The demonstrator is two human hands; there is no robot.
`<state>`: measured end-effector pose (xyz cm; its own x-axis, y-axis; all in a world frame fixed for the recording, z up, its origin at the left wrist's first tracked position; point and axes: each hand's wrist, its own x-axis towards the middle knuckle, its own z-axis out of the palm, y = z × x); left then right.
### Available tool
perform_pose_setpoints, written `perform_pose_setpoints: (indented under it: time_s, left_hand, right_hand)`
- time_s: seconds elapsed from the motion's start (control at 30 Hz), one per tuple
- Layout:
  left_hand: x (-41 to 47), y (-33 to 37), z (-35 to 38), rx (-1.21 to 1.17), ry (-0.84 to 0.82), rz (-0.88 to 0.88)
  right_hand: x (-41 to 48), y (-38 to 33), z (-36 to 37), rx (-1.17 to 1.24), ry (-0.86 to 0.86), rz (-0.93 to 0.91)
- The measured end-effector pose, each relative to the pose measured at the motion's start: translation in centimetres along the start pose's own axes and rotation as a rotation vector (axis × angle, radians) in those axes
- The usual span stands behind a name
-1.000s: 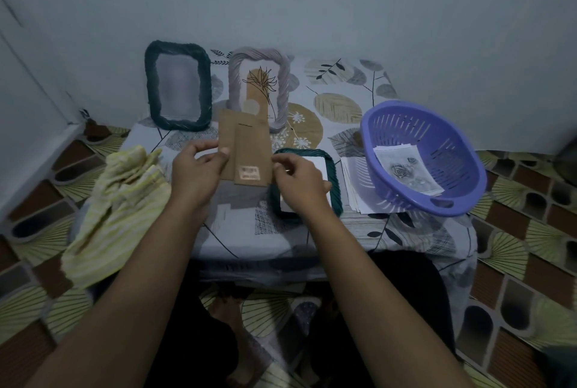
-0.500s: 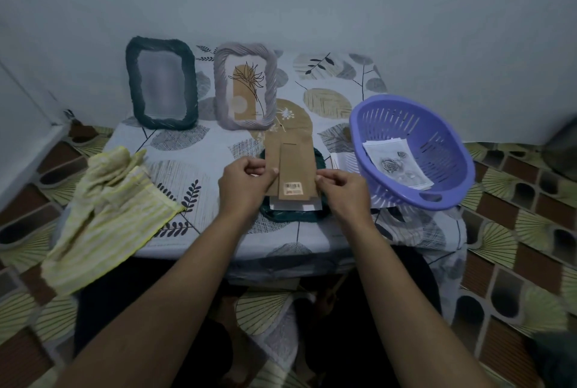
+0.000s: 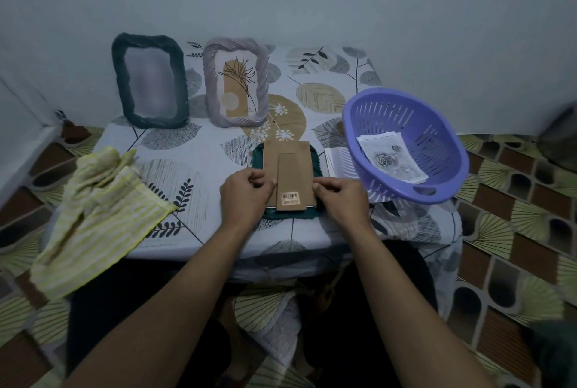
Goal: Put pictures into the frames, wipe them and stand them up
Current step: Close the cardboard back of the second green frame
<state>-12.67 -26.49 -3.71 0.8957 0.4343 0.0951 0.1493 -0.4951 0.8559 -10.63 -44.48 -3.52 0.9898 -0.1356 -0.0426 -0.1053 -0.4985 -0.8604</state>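
Frame (image 3: 292,216) lies flat on the desk (image 3: 203,150); your left grip (image 3: 243,197) and right grip (image 3: 342,197) pinch its brown card backing (image 3: 293,169). Slotted purple basket (image 3: 390,113) holds printed pictures (image 3: 390,160).

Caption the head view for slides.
Left hand and right hand hold a brown backing board on a flat green frame.

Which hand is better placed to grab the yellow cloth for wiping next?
Probably the left hand: the yellow cloth lies on its side, while the right hand sits by the purple basket.
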Motion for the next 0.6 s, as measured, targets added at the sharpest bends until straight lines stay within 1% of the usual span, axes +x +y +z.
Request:
perform_pose_setpoints:
  time_s: [0.23, 0.37, 0.6]
  left_hand:
    - [-0.07, 0.18, -0.26, 0.033, -0.026, 0.005]
    - [0.14, 0.1, -0.31, 0.06, -0.053, -0.003]
    - [0.29, 0.28, -0.57, 0.087, -0.112, -0.038]
  right_hand:
    - [-0.34, -0.24, -0.01, -0.066, -0.017, -0.006]
    - [-0.65, -0.39, -0.28, -0.127, -0.036, -0.039]
    - [-0.35, 0.0, 0.34, -0.186, -0.051, 0.023]
